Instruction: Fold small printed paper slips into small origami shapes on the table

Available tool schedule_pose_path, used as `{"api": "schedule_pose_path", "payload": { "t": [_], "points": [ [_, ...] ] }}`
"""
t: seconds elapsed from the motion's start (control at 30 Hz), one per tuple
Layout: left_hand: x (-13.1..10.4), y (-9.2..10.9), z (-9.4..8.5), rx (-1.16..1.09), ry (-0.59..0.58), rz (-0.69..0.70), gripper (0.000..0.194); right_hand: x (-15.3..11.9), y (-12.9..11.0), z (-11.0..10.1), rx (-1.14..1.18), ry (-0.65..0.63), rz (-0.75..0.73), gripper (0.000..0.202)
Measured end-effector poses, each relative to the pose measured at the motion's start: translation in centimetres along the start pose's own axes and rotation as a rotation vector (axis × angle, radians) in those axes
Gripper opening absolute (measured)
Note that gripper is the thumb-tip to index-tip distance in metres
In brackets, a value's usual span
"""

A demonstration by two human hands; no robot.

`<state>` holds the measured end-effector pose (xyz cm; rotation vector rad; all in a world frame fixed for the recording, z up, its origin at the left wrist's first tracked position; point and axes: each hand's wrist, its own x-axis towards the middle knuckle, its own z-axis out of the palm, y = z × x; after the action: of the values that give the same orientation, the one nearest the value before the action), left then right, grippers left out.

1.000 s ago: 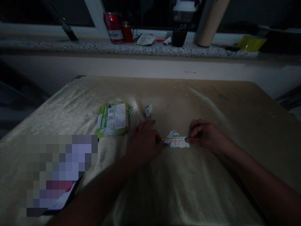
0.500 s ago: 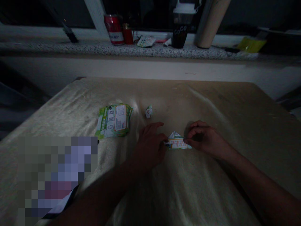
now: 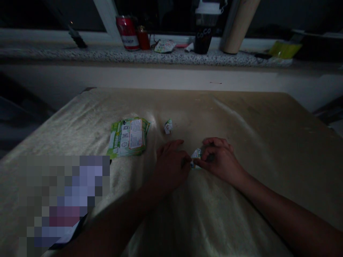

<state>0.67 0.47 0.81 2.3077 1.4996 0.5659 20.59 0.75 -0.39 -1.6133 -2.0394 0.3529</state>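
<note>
A small folded printed paper (image 3: 197,154) lies on the cloth-covered table, mostly hidden by my fingers. My left hand (image 3: 173,164) pinches its left end between thumb and index finger. From the right, my right hand (image 3: 221,157) has its thumb and fingertips closed on the paper, close to the left fingertips. Beyond my left hand sits a small folded paper piece (image 3: 168,126). A stack of green and white printed sheets (image 3: 128,137) rests to the left of it.
A blurred-out phone-like object (image 3: 72,200) lies at the table's left front. On the granite sill (image 3: 102,55) stand a red can (image 3: 128,34), a red lighter-like item (image 3: 143,38), a dark cup with a white lid (image 3: 203,35), a tan cylinder (image 3: 238,30) and a yellow packet (image 3: 285,50).
My right hand has moved left, toward my left hand. The right part of the paper, visible before, is now folded over or covered by my fingers.
</note>
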Motion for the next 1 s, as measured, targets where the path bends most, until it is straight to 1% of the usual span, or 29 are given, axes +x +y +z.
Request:
{"api": "schedule_pose_path", "payload": {
  "t": [0.13, 0.23, 0.33, 0.47, 0.57, 0.63, 0.73, 0.8, 0.9, 1.0],
  "points": [
    [0.1, 0.1, -0.1, 0.003, -0.005, -0.023, 0.011, 0.1, 1.2, -0.8, 0.004, -0.037, 0.051, 0.021],
    [0.0, 0.0, -0.1, 0.007, 0.005, -0.016, 0.011, 0.1, 2.4, -1.4, 0.021, -0.051, 0.087, 0.017],
    [0.0, -0.1, 0.0, -0.008, -0.001, -0.003, 0.012, 0.1, 3.7, -2.0, 0.03, -0.051, 0.114, 0.018],
    [0.0, -0.3, 0.1, -0.025, -0.01, -0.004, 0.012, 0.0, 5.3, -2.8, 0.04, -0.085, 0.073, 0.014],
    [0.1, -0.3, 0.2, -0.035, -0.003, -0.007, 0.011, -0.1, 5.9, -3.2, 0.067, -0.082, 0.016, 0.007],
    [0.0, -0.3, 0.3, -0.042, 0.003, -0.005, 0.012, -0.2, 5.7, -3.2, 0.103, -0.082, -0.027, 0.001],
    [-0.1, -0.3, 0.4, -0.052, 0.011, -0.005, 0.01, -0.4, 4.5, -2.9, 0.137, -0.099, -0.097, 0.013],
    [-0.2, -0.3, 0.4, -0.052, 0.014, -0.002, 0.01, -0.6, 3.5, -2.5, 0.097, -0.109, -0.132, 0.015],
    [-0.2, -0.3, 0.6, -0.044, 0.041, 0.008, 0.008, -0.6, 2.3, -1.8, 0.08, -0.098, -0.142, 0.017],
    [-0.2, -0.2, 0.8, -0.064, 0.066, 0.009, 0.005, -0.5, 1.6, -1.4, 0.183, -0.088, -0.128, 0.01]
  ]
}}
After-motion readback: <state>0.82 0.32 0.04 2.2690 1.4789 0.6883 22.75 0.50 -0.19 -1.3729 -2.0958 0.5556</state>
